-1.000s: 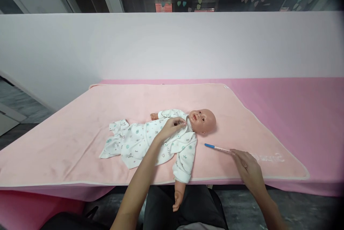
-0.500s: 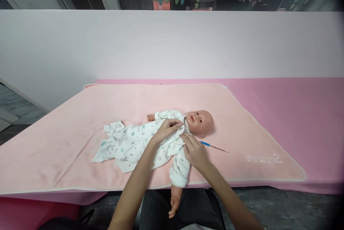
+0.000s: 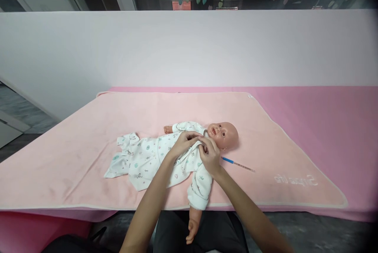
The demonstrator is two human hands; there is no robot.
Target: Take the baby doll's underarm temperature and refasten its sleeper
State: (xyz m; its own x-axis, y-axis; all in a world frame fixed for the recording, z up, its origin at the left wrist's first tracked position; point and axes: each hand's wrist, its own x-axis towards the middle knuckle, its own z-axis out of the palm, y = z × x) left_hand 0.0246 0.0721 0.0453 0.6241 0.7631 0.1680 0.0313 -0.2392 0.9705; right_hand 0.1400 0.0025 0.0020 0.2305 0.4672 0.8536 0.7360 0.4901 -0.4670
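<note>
While the baby doll (image 3: 220, 134) lies on its back on the pink blanket (image 3: 73, 150), the left hand (image 3: 183, 143) pinches the printed romper (image 3: 147, 158) at the doll's chest. The right hand (image 3: 210, 155) grips the collar just below the doll's chin. A thermometer (image 3: 238, 164) lies right of the doll's head.

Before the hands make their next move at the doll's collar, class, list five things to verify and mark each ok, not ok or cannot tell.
1. Both hands at the collar: left hand and right hand meet on the romper neckline: ok.
2. Grip on the fabric: fingers hide it: cannot tell.
3. Baby doll lying face up on the pink blanket: ok.
4. Doll fully on the table: its near arm hangs over the edge: not ok.
5. Thermometer apart from both hands, beside the head: ok.
</note>
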